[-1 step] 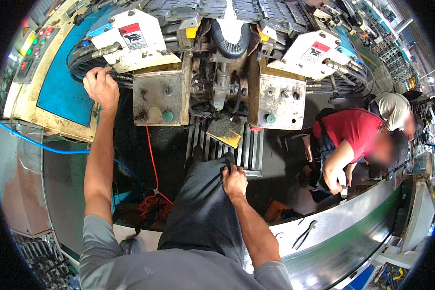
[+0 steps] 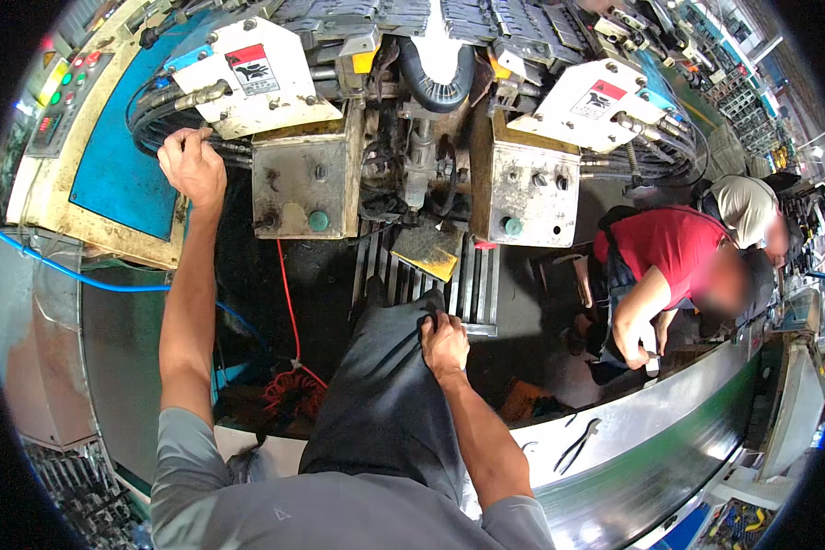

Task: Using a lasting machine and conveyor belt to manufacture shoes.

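My left hand (image 2: 192, 167) is raised on the left, closed with its fingers curled in. It is beside the bundle of black hoses (image 2: 147, 128) and the edge of a blue panel (image 2: 124, 156). Whatever its fingertips hold, if anything, is hidden. My right hand (image 2: 445, 346) rests on the knee of my dark trousers (image 2: 376, 394), fingers draped over it and thumb slightly apart, with no object showing. Ahead stand two grimy metal control boxes, the left one (image 2: 293, 188) and the right one (image 2: 527, 197), each with a green button.
Pliers (image 2: 577, 445) lie on a metal bench (image 2: 642, 417) at right. A person in a red shirt (image 2: 655, 243) bends over nearby, another behind. A blue hose (image 2: 82, 280) crosses at left; a red coiled hose (image 2: 293, 390) hangs below. A slatted metal stand (image 2: 479, 293) is by my feet.
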